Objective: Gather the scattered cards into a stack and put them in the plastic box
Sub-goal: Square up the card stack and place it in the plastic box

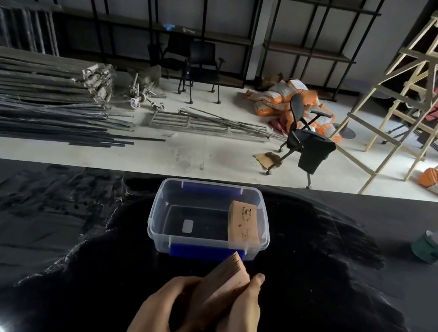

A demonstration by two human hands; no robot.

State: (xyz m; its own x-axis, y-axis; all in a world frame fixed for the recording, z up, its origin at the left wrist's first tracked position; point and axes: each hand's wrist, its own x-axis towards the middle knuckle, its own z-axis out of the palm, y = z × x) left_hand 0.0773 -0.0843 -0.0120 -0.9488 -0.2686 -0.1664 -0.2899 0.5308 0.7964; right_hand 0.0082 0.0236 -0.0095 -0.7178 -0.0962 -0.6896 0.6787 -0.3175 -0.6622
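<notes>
A thick stack of tan cards [226, 281] is held on edge between both hands, just in front of the plastic box. My left hand [167, 311] grips its left side and my right hand [242, 320] grips its right side, thumb up along the edge. The clear plastic box [159, 213] with blue clips stands on the black table, just beyond the hands. Inside it, another stack of tan cards [244, 222] leans against the right wall. The box's left half holds only a small white label on the floor.
A green jar with a clear lid [434, 245] stands on the table at the far right. The glossy black table [57, 225] ends just behind the box. Beyond it lie metal bars, chairs, orange sacks and a wooden ladder on the floor.
</notes>
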